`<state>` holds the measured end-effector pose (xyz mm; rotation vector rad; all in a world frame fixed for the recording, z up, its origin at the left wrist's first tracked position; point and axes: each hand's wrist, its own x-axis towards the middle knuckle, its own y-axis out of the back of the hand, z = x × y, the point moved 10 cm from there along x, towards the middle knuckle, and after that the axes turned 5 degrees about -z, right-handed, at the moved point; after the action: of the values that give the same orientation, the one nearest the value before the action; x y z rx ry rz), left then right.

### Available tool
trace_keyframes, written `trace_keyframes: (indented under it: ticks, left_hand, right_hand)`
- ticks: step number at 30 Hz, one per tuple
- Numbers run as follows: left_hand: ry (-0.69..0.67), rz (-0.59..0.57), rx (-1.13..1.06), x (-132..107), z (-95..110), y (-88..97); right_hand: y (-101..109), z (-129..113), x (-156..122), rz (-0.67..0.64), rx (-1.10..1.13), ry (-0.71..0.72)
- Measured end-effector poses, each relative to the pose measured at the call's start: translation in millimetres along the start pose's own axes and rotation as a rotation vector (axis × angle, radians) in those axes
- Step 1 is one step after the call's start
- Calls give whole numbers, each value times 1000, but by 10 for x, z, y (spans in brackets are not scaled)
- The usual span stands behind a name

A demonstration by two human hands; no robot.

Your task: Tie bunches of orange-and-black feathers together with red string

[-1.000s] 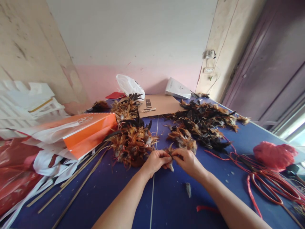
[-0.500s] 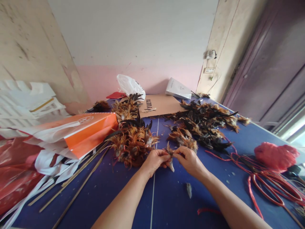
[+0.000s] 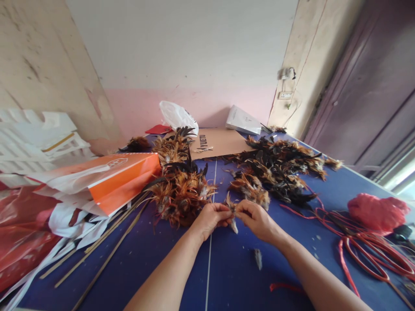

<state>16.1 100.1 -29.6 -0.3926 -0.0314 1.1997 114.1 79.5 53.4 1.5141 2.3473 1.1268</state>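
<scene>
Right fingers (image 3: 244, 207) edged slightly outward; the cardboard (image 3: 225, 142) reads "YUETU".

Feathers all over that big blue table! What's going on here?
A person is working on a small brown-and-grey feather tuft. The left hand holds it, and the right hand pinches right beside it; exactly what it grips is too small to tell. Orange-brown and black feather heaps lie on the blue table, one on the left and one on the right. A crumpled pinkish-red bundle sits farther right.
</scene>
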Motion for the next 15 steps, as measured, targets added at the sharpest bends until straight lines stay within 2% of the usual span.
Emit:
trace_keyframes:
  ticks: [4, 9, 11, 15]
  left_hand:
    - [10, -7, 20, -19, 0, -22]
    - [-40, -2, 49, -13, 37, -33]
    - [-63, 1, 67, -9, 54, -35]
    - [-78, -12, 85, -16, 74, -68]
  right_hand:
    - [-53, -41, 5, -70, 64, 54]
    - [-149, 145, 8, -132, 268, -69]
    - [-176, 168, 1, -146, 259, -82]
    - [-119, 63, 2, -79, 166, 18]
